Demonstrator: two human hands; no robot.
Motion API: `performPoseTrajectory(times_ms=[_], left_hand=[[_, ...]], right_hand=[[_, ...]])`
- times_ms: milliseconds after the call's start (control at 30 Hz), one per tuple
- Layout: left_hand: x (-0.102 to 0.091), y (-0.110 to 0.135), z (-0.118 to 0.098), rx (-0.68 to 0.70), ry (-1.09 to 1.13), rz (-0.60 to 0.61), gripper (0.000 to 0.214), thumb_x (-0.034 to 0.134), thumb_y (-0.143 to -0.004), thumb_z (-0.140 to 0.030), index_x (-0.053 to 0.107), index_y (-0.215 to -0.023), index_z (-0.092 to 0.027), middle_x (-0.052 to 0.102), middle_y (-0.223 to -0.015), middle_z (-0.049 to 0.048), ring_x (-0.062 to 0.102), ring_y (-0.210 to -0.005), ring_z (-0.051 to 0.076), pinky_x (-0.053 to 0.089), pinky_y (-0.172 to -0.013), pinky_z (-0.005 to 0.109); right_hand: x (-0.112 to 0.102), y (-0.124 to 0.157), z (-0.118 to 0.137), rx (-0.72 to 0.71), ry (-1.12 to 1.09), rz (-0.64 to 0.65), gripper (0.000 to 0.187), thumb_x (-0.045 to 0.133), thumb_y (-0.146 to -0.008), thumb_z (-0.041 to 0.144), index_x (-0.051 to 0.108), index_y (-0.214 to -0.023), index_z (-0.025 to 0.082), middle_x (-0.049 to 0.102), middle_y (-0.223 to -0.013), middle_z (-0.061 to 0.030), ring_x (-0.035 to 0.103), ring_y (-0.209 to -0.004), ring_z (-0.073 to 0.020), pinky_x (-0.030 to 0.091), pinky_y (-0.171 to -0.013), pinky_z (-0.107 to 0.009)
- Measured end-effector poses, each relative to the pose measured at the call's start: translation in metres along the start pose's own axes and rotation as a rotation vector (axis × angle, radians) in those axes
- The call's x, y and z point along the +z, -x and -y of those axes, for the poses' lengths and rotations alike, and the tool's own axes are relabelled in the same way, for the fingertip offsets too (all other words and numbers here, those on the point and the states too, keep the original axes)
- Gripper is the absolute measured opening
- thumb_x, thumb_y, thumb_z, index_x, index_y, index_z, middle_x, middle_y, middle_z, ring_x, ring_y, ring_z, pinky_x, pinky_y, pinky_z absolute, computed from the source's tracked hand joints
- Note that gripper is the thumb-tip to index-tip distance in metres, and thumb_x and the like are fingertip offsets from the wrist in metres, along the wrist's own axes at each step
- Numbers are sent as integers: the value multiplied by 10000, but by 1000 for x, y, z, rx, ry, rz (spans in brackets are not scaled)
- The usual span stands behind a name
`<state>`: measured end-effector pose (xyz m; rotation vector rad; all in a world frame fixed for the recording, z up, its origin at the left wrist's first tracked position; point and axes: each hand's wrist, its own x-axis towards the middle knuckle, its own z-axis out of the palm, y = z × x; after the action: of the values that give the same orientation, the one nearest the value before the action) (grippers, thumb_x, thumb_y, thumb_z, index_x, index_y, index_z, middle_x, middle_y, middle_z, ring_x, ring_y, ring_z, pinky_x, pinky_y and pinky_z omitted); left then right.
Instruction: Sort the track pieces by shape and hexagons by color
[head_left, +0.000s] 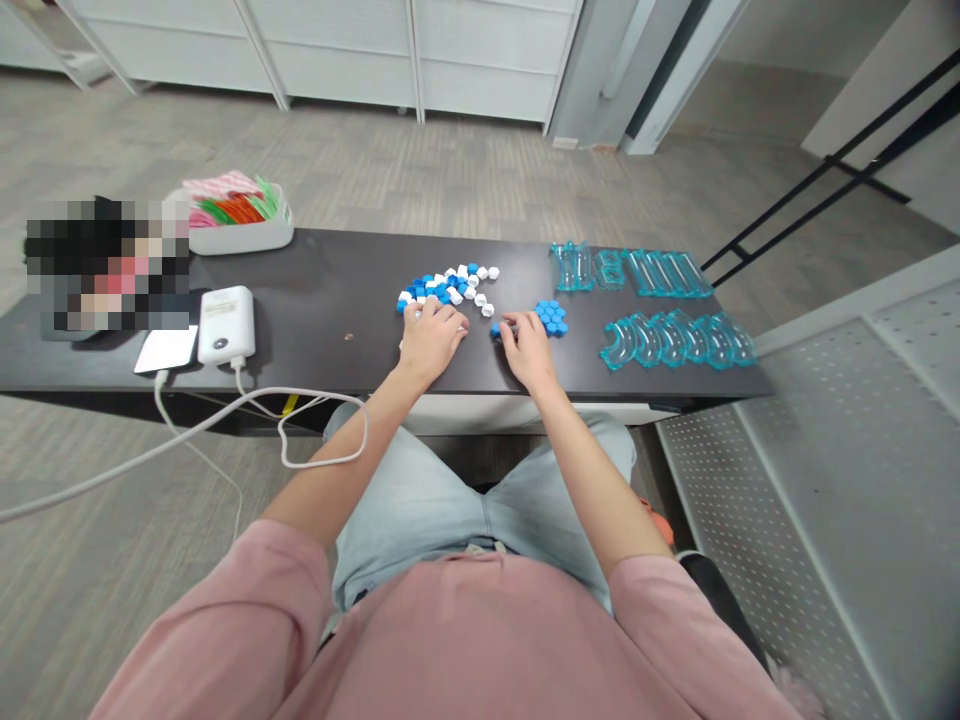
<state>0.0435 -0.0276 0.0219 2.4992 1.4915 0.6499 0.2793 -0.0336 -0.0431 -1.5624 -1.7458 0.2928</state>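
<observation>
Mid-frame, mixed blocks (452,285) are overlapped by the left hand (433,336), blue blocks (552,318) flanked by the right hand (527,346); finger closure cannot be told.

Dark tabletop (322,340), long and narrow. Left end: pixelated patch, contents not readable; beside it a flat slab (166,349) with a bright face and a white box (226,322), each with a cable at its near edge. White basket (244,238) at far edge. Middle: loose heap of blue and white pieces (454,294); just right of it, a compact blue cluster (552,318). Right end: clear teal parts, straight ones (670,274) along the far edge, curved ones (675,341) in a row nearer.
</observation>
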Motion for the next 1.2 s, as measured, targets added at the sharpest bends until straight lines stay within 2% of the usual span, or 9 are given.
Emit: performPoseTrajectory(times_ms=[267, 367, 467, 533, 667, 767, 867, 1033, 1200], left_hand=[[15, 20, -24, -13, 113, 49, 173, 685, -1183, -340, 849, -1215, -295, 912, -1265, 109, 720, -1313, 398, 438, -1213, 637], [20, 23, -26, -31, 157, 47, 212, 673, -1196, -365, 836, -1303, -280, 890, -1366, 122, 738, -1330, 392, 443, -1203, 613], [23, 28, -23, -26, 193, 25, 331, 761, -1146, -400, 784, -1443, -258, 836, -1477, 153, 749, -1330, 390, 467, -1194, 582], [24, 31, -20, -21, 213, 29, 378, 809, -1104, -387, 764, -1450, -242, 828, -1463, 159, 753, -1326, 387, 492, -1183, 562], [27, 32, -16, -30, 284, 69, 368, 816, -1088, -323, 736, -1438, -242, 880, -1313, 108, 785, -1247, 350, 534, -1159, 538], [28, 31, -14, -30, 353, 90, 447, 833, -1043, -253, 703, -1471, -250, 893, -1312, 85, 808, -1187, 312, 562, -1150, 522], [28, 31, -12, -34, 387, 75, 514, 877, -966, -244, 695, -1445, -262, 875, -1350, 85, 816, -1151, 292, 588, -1133, 501], [26, 32, -12, 20, 327, 78, 598, 967, -908, -385, 714, -1434, -256, 811, -1407, 108, 809, -1158, 312, 593, -1086, 492], [25, 33, -15, 30, 274, 84, 554, 973, -939, -411, 745, -1421, -262, 807, -1376, 105, 802, -1168, 331, 565, -1112, 509]], right_hand=[[-7, 1, 5, -13, -27, 10, 328, 565, -1192, 346, 797, -1380, 210, 765, -1344, -185, 752, -1155, -335, 619, -1176, -529], [-9, 2, 6, -14, -56, -15, 323, 557, -1167, 309, 808, -1347, 217, 774, -1311, -173, 738, -1162, -329, 623, -1152, -511], [-13, 2, 8, -6, -107, -64, 307, 560, -1146, 304, 815, -1298, 228, 793, -1254, -154, 722, -1119, -322, 631, -1105, -502], [-16, 3, 11, -19, -128, -60, 293, 571, -1139, 311, 819, -1272, 227, 800, -1226, -142, 718, -1059, -308, 635, -1060, -489], [-24, 16, 23, -151, -83, 71, 285, 602, -1153, 327, 837, -1286, 237, 818, -1248, -129, 733, -1033, -297, 620, -1049, -480], [-30, 34, 31, -256, 7, 180, 300, 632, -1173, 334, 845, -1369, 255, 836, -1342, -136, 758, -1190, -326, 590, -1090, -496], [-37, 50, 34, -271, 88, 235, 302, 624, -1219, 359, 858, -1396, 286, 847, -1431, -123, 755, -1281, -332, 565, -1093, -500], [-49, 62, 27, -251, 144, 259, 322, 608, -1250, 387, 870, -1417, 301, 869, -1447, -110, 763, -1273, -332, 566, -1087, -514], [-69, 69, 3, -182, 189, 177, 312, 637, -1230, 366, 869, -1428, 300, 869, -1407, -126, 753, -1288, -356, 579, -1080, -524]])
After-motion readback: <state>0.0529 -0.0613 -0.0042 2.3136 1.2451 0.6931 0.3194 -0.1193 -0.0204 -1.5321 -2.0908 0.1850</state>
